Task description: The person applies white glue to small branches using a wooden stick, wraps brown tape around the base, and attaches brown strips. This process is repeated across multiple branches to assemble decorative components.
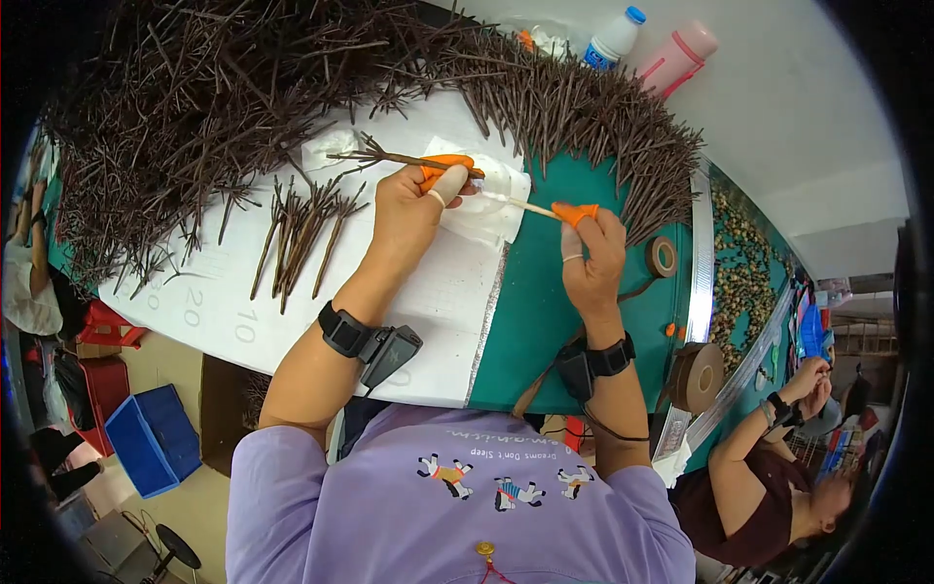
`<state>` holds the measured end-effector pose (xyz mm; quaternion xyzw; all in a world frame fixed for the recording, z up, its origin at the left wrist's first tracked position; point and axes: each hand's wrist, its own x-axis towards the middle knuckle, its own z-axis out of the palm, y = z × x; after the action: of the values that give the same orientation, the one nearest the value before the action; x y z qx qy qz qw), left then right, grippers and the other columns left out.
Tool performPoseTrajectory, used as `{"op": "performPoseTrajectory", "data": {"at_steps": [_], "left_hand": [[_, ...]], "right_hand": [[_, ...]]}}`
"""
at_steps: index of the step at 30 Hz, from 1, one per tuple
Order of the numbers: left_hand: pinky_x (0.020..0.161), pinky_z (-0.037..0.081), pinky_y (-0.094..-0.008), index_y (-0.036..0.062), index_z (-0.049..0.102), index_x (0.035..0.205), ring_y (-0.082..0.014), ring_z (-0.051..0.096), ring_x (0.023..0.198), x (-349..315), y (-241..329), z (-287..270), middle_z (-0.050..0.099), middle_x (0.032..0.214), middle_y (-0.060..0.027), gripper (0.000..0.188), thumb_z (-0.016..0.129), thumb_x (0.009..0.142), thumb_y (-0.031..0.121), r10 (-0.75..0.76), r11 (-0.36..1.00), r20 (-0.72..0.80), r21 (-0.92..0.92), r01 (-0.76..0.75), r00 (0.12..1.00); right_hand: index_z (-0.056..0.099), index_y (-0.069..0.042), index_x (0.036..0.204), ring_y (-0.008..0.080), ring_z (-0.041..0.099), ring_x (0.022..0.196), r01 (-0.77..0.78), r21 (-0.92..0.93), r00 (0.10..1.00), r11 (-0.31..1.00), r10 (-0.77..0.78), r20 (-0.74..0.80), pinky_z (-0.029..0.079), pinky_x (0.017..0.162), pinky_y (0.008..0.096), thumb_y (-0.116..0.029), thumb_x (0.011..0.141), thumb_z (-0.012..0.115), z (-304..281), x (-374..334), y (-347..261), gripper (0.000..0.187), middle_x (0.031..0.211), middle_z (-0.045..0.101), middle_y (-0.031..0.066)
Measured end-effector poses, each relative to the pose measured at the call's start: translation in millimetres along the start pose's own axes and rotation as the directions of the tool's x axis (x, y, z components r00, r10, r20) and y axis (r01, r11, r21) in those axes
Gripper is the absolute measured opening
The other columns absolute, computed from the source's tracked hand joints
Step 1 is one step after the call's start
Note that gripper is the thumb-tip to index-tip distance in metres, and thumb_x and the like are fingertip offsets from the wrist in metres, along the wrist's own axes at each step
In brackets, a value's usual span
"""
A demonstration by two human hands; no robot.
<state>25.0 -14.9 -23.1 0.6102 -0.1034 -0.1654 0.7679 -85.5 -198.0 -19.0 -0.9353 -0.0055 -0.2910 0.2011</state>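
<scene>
My left hand (418, 200) is closed around a dark brown branched twig (384, 154), its forked end pointing left. My right hand (592, 248) pinches a thin pale stick (533, 207) with a white tip, like a swab. That tip is close to the twig's cut end; I cannot tell whether they touch. Orange and pale finger covers are on both hands. Under the hands lies a crumpled white sheet (501, 219). To the left, a small group of loose twigs (300, 238) rests on white paper.
A big heap of brown twigs (195, 107) covers the far left, and a row of twigs (584, 112) curves right. Brown tape rolls (662, 257) sit at right, near a metal rail (700, 263). Two bottles (615, 39) stand behind. A co-worker (769, 467) is at lower right.
</scene>
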Motion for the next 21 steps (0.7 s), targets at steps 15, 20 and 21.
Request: {"op": "performPoseTrajectory", "data": {"at_steps": [15, 20, 21], "left_hand": [[0.064, 0.046, -0.0208, -0.0004, 0.059, 0.096, -0.0122, 0.060, 0.075, -0.1, 2.4, 2.0, 0.062, 0.086, -0.0065, 0.021, 0.055, 0.084, 0.016, -0.051, 0.997, 0.015, -0.065, 0.052, 0.999], [0.064, 0.046, -0.0202, 0.0003, 0.059, 0.096, -0.0121, 0.060, 0.076, -0.2, 0.0, 1.9, 0.062, 0.085, -0.0059, 0.020, 0.055, 0.084, 0.016, -0.053, 0.996, 0.033, -0.071, 0.056, 0.998], [0.064, 0.046, -0.0202, 0.0003, 0.059, 0.096, -0.0121, 0.060, 0.076, -0.5, 0.2, 1.8, 0.062, 0.085, -0.0059, 0.020, 0.055, 0.084, 0.016, -0.054, 0.996, 0.033, -0.070, 0.056, 0.998]], "right_hand": [[0.064, -0.005, 0.092, 0.0208, 0.045, 0.080, 0.043, 0.017, 0.990, 0.999, -0.040, -0.136, 0.036, 0.070, 0.0293, -0.001, 0.071, 0.061, 1.6, 1.1, 1.8, 0.021, 0.085, 0.050, 0.0066], [0.064, -0.004, 0.091, 0.0204, 0.045, 0.080, 0.026, 0.045, 0.986, 0.999, -0.018, -0.168, 0.036, 0.070, 0.0295, 0.000, 0.070, 0.062, 3.2, 0.4, 1.2, 0.022, 0.085, 0.051, 0.0064], [0.064, -0.004, 0.091, 0.0207, 0.046, 0.080, 0.033, 0.019, 0.987, 0.999, -0.030, -0.157, 0.037, 0.070, 0.0298, 0.000, 0.071, 0.061, 3.4, 0.8, 0.2, 0.021, 0.085, 0.051, 0.0067]]}}
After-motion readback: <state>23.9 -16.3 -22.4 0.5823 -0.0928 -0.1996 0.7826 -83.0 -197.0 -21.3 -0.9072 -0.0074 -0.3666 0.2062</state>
